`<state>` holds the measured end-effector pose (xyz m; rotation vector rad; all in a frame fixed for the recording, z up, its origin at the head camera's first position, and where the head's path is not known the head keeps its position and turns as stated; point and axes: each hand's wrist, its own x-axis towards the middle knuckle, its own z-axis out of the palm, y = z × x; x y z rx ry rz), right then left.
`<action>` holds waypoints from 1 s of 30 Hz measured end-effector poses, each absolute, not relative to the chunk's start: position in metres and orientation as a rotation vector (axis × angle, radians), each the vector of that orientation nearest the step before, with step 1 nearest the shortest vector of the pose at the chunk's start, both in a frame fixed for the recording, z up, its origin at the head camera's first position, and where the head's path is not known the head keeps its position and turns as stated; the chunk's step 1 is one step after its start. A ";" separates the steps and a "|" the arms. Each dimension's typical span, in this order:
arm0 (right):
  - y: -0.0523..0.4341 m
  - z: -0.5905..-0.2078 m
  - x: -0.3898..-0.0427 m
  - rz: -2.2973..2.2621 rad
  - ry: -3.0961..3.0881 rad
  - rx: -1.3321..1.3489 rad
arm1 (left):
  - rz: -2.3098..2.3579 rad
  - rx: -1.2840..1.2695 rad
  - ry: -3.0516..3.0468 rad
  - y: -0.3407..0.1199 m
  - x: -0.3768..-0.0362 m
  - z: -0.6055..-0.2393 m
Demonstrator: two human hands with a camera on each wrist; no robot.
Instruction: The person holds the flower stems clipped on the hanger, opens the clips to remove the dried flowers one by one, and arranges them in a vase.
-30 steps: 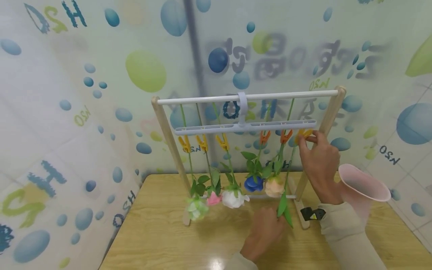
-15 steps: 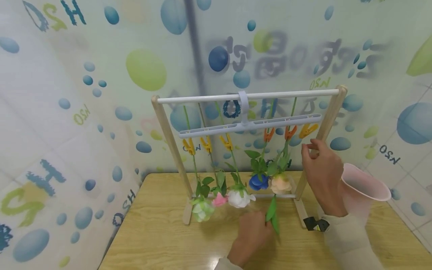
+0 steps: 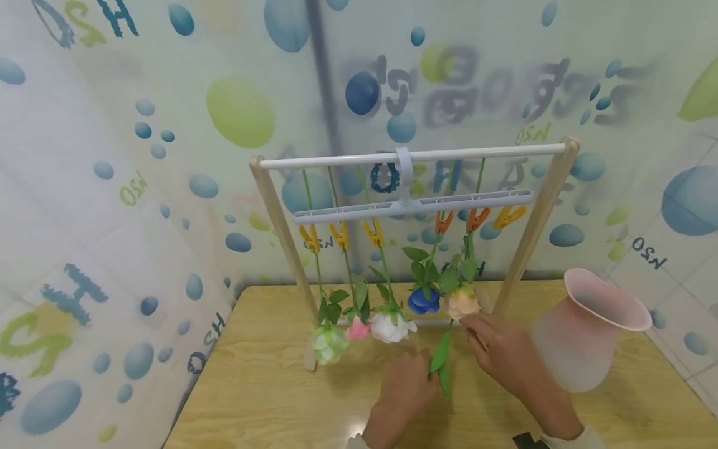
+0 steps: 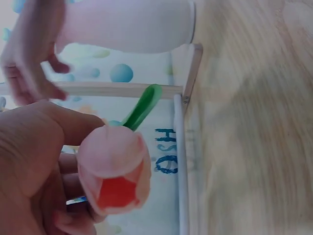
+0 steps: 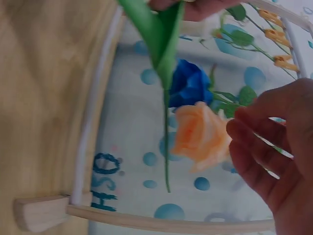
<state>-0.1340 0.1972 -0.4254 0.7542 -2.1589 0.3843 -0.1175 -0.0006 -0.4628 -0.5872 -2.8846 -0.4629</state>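
My left hand [image 3: 405,386] grips a pink artificial tulip [image 4: 112,152] by its upper stem, just behind the bloom. The left wrist view shows the red inside of the cup; in the head view the hand hides the bloom. The tulip's green leaves [image 3: 441,354] and thin bare stem [image 5: 167,142] point away toward the rack. My right hand [image 3: 507,355], fingers loosely bent and holding nothing, is beside that stem and overlaps the lower edge of the peach rose [image 3: 463,302]. A blue rose [image 3: 423,300] hangs left of the peach one.
A wooden rack [image 3: 518,255] carries a pale clip hanger [image 3: 359,213]. Green-white, pink and white flowers [image 3: 391,327] hang upside down from yellow clips [image 3: 373,234]. One yellow clip [image 3: 509,217] at the right end holds no flower. A pink frosted vase [image 3: 583,337] stands right.
The tulip's stem has come out of the rightmost yellow clip. My left hand has moved left with the tulip; my right hand has left the clip and dropped toward the stem.
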 end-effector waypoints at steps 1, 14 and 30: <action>0.197 -0.431 -0.132 0.367 -2.190 0.771 | -0.460 -0.586 -2.893 -0.002 -0.116 -0.461; 0.190 -0.468 -0.126 0.261 -2.435 0.812 | -0.467 -0.682 -2.921 -0.015 -0.104 -0.438; 0.189 -0.474 -0.124 0.396 -2.336 0.877 | -0.439 -0.767 -2.906 -0.027 -0.098 -0.408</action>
